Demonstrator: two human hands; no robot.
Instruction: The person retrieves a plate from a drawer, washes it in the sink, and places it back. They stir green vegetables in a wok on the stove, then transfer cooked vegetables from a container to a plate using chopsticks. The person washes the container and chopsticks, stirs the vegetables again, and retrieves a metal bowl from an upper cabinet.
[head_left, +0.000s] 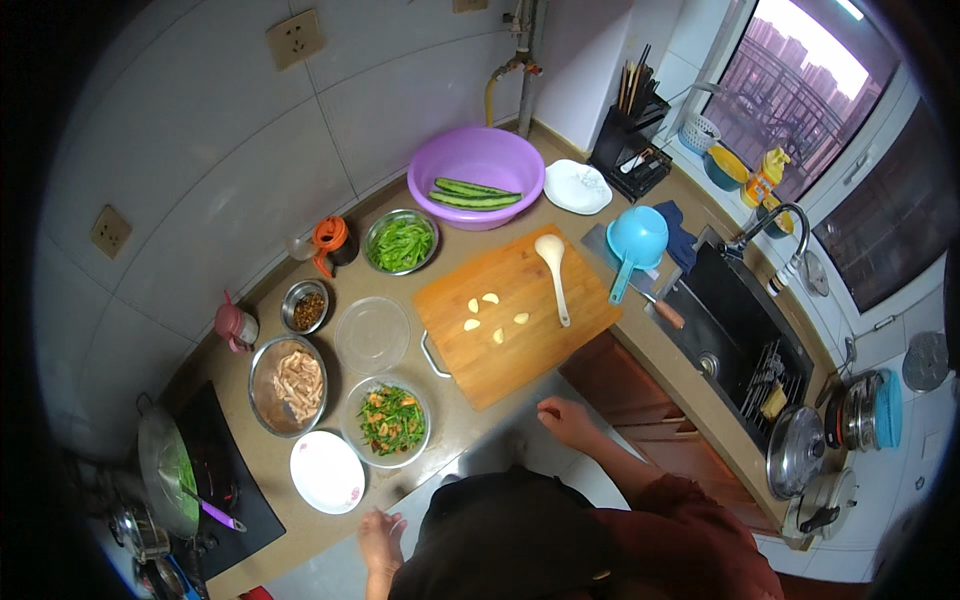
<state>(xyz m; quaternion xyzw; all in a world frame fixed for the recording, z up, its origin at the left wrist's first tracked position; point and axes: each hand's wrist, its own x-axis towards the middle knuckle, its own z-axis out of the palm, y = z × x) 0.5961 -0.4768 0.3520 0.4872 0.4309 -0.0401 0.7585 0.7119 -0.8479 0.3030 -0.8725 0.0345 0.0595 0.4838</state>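
My left hand (381, 541) is beside the counter's front edge, below a white oval plate (328, 472), its fingers a little apart with nothing visible between them. Off the counter's edge, below the wooden cutting board (517, 322), hangs my right hand (568, 424); its fingers are curled and the palm is hidden. Several peeled garlic cloves (499, 336) and a cream-coloured ladle (553, 274) lie on the board. Left of it stands a clear bowl of cooked greens with orange-brown pieces (391, 420). A steel bowl holds pale strips, seemingly raw meat (298, 384).
A purple basin (480, 161) with cucumber pieces (476, 196) stands behind the board. Nearby is a bowl of sliced green peppers (402, 241). A wok (161, 465) with greens sits on the cooktop at left. To the right are a blue strainer (637, 236), a wooden-handled knife (664, 309) and the sink (720, 315).
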